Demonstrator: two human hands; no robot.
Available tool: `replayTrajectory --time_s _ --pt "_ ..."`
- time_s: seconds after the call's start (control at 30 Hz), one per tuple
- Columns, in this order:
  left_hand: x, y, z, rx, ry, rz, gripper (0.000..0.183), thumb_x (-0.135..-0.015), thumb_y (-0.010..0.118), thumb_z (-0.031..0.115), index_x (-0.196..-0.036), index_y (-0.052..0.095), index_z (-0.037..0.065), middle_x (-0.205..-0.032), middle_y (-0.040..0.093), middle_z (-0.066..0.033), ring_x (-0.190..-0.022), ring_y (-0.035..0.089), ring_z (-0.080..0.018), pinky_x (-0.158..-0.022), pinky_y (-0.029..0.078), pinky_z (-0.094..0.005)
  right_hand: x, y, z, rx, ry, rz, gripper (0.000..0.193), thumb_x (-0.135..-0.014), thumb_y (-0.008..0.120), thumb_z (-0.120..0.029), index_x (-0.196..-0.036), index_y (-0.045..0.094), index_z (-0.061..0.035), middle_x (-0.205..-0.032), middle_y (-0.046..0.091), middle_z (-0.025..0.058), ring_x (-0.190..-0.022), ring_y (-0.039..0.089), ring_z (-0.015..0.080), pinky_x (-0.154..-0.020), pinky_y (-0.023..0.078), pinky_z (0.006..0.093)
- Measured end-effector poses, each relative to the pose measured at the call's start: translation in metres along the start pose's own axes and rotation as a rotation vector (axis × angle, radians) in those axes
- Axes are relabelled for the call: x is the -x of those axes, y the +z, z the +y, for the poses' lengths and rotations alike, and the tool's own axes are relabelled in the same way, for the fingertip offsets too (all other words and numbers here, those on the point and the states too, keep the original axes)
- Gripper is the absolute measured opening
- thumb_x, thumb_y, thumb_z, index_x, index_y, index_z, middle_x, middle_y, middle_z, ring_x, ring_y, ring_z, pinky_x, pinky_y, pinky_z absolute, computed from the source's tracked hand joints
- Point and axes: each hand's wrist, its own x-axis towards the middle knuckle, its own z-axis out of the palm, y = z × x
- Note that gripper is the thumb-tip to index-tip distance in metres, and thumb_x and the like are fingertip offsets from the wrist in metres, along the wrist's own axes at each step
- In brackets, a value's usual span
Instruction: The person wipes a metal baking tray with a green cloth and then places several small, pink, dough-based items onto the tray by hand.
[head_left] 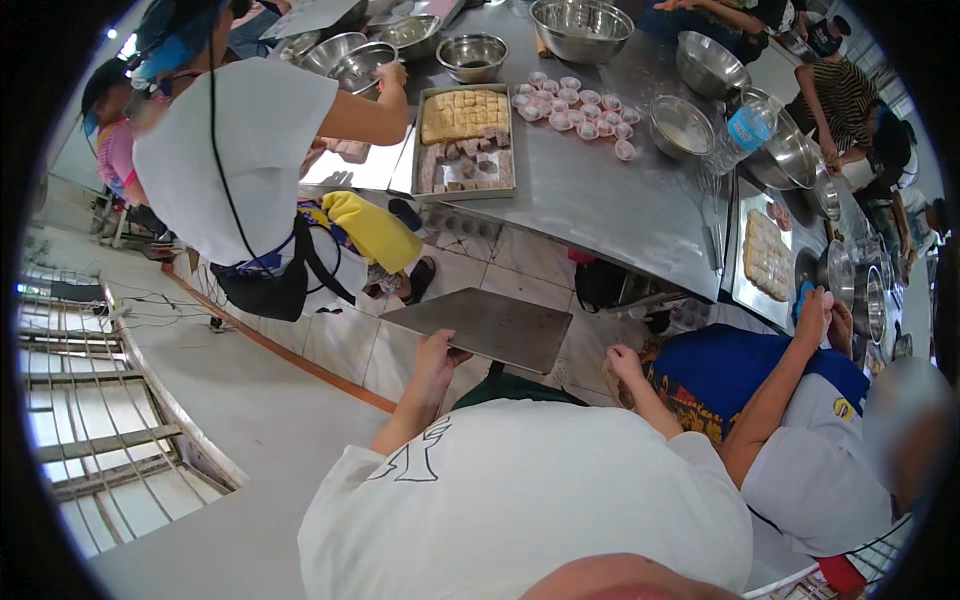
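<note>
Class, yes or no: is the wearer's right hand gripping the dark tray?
No: the left hand grips the tray; the right hand is apart from it.

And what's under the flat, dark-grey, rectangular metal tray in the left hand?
Pale floor tiles show around the tray, and dark-green cloth by its near edge; whatever lies directly beneath is covered.

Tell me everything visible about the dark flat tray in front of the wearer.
The dark flat tray is a dull grey, four-cornered sheet that looks like metal, with a thin, paler near edge and small dark specks toward its right end. Nothing lies on it. It is held out over the tiled floor, gripped at its near edge by the left hand; the right hand is apart from it.
</note>
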Motion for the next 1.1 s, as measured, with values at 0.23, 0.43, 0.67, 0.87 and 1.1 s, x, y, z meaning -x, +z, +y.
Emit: replayTrajectory --time_s 0.23,0.43,0.67,0.87,1.1 --pt "0.038 -0.058 0.018 0.125 0.088 -0.017 0.015 -0.083 0.055 0.006 -0.096 0.055 0.001 -0.093 0.059 -0.0091 -0.085 0.060 -0.0248 -0.075 0.056 -0.0462 -0.037 0.011 -0.107 0.017 -0.330 0.169 0.035 -0.089 0.054 -0.034 -0.102 0.065 -0.0034 -0.095 0.059 0.0215 -0.092 0.057 0.0387 -0.082 0.046 0.0429" --pt "0.109 -0.041 0.066 0.213 0.087 0.119 0.015 -0.082 0.056 0.003 -0.097 0.055 0.001 -0.092 0.059 -0.0090 -0.085 0.060 -0.0233 -0.077 0.054 -0.0443 -0.077 -0.007 -0.156 -0.308 -0.252 -0.073 0.041 -0.089 0.055 -0.040 -0.099 0.064 -0.0022 -0.082 0.060 0.0174 -0.068 0.059 0.0277 -0.065 0.048 0.0377" --pt "0.194 -0.044 0.079 0.338 0.190 0.190 0.006 -0.080 0.058 0.000 -0.085 0.056 0.002 -0.090 0.062 -0.0090 -0.083 0.063 -0.0221 -0.076 0.055 -0.0380 -0.052 -0.118 -0.313 0.007 -0.545 0.015 0.038 -0.082 0.061 -0.037 -0.101 0.065 -0.0041 -0.091 0.067 0.0200 -0.085 0.065 0.0337 -0.074 0.050 0.0422" --pt "0.187 -0.035 0.061 0.436 0.222 0.197 0.010 -0.077 0.059 -0.002 -0.085 0.055 0.003 -0.088 0.062 -0.0088 -0.083 0.063 -0.0236 -0.075 0.056 -0.0379 -0.129 -0.193 -0.424 0.107 -0.847 0.384 0.043 -0.078 0.060 -0.031 -0.111 0.062 -0.0019 -0.101 0.065 0.0229 -0.097 0.063 0.0352 -0.084 0.050 0.0438" --pt "0.094 -0.073 -0.012 0.444 0.142 0.287 0.014 -0.076 0.055 0.000 -0.090 0.052 0.001 -0.097 0.057 -0.0134 -0.085 0.061 -0.0297 -0.076 0.056 -0.0467 -0.168 -0.190 -0.484 0.037 -0.652 0.175 0.053 -0.076 0.060 -0.025 -0.118 0.054 0.0053 -0.096 0.066 0.0247 -0.071 0.067 0.0332 -0.067 0.054 0.0405"
